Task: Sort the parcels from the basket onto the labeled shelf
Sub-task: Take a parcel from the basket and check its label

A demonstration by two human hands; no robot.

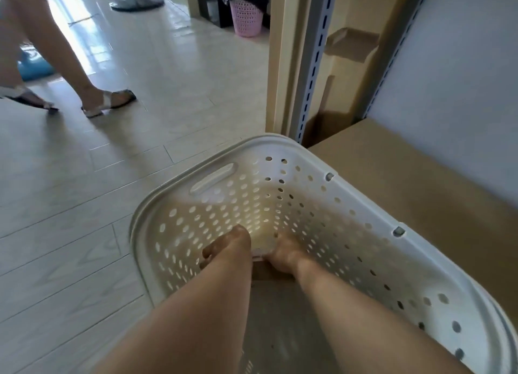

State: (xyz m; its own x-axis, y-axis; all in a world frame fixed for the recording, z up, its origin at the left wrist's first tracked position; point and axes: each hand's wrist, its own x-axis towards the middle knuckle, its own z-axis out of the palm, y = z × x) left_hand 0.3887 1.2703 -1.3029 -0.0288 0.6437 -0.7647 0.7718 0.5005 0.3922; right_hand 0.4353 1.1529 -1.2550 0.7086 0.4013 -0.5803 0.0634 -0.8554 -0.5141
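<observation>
While both forearms reach deep into the basket, the scene reads as follows.

Left hand (pixel 227 247): low at the basket bottom, fingers curled downward; whether they close on anything cannot be told.
Right hand (pixel 283 254): just beside the left, fingers bent over the edge of a small flat item; a firm grip cannot be confirmed.
Parcel (pixel 270 272): brown, flat, lying on the basket floor under the right hand, mostly hidden and blurred.
Basket (pixel 213 174): white plastic, perforated walls, slot handle on the far wall, standing on the floor against a cardboard box.
Cardboard box (pixel 420 183): large, brown, touching the basket's right rim.
Shelf (pixel 311 73): grey slotted metal uprights, behind the box, cardboard behind them.
Floor (pixel 84 191): pale tiles.
Second person (pixel 106 101): bare legs in sandals, upper left, well apart.
Pink bin (pixel 246 17): far background.
</observation>
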